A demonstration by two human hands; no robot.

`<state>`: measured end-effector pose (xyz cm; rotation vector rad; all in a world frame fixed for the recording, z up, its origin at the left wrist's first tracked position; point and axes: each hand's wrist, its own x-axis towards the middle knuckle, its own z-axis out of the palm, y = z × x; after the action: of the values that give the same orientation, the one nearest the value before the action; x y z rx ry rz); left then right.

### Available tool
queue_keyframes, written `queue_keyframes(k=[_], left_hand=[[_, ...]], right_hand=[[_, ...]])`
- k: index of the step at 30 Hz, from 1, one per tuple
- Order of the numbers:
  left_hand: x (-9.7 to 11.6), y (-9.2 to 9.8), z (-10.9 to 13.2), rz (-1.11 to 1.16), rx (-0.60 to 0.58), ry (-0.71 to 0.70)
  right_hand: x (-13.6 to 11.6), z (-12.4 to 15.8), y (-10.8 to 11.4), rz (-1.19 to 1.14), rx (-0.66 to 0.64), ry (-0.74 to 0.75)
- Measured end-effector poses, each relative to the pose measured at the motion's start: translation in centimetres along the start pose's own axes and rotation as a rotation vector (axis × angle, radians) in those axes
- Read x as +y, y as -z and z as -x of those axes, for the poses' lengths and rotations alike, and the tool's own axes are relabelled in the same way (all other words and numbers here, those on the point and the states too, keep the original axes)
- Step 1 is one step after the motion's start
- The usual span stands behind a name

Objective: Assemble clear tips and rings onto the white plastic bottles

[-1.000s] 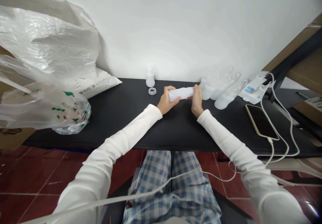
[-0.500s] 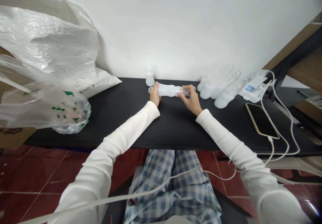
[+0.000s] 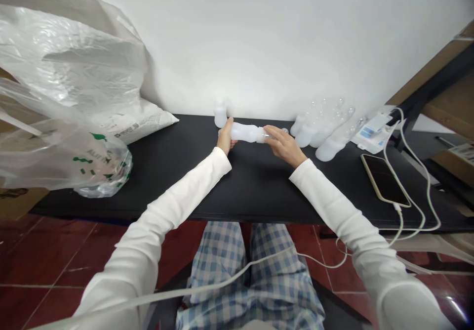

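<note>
A translucent white plastic bottle (image 3: 244, 133) lies sideways between my hands, above the black table (image 3: 222, 186). Its base end is in my left hand (image 3: 225, 138), with the fingers wrapped round it. My right hand (image 3: 284, 146) is closed over the clear cap at the other end, fingers fairly straight along it and hiding most of it. Behind my left hand, another white bottle (image 3: 220, 116) stands upright by the wall. Several similar bottles with clear domed caps (image 3: 329, 148) stand to the right of my right hand.
On the left are a large white plastic sack (image 3: 92, 63) and a clear bag with green print (image 3: 99, 162). A phone (image 3: 383, 179) on a charging cable lies at the right, near a white and blue packet (image 3: 372, 131). Cardboard boxes (image 3: 452, 167) sit farther right.
My right hand has turned over the cap, its fingers now straighter and covering more of it. The bottle and my left hand have hardly moved.
</note>
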<state>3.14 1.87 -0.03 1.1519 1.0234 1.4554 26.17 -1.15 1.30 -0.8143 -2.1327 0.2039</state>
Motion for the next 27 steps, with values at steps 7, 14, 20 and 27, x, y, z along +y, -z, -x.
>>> queue_keyframes(k=[7, 14, 20, 27], left_hand=[[0.8, 0.7, 1.8, -0.233, 0.004, -0.29], [0.4, 1.4, 0.3, -0.265, 0.078, -0.255], [1.0, 1.5, -0.4, -0.228, 0.151, -0.253], [0.8, 1.7, 0.9, -0.298, -0.03, -0.215]], right_hand=[[-1.2, 0.4, -2.1, -0.395, 0.089, -0.437], [-2.1, 0.2, -4.1, -0.643, 0.131, -0.6], [-2.1, 0.6, -2.8, -0.22, 0.254, -0.342], [-1.8, 0.6, -2.1, -0.079, 0.396, -0.318]])
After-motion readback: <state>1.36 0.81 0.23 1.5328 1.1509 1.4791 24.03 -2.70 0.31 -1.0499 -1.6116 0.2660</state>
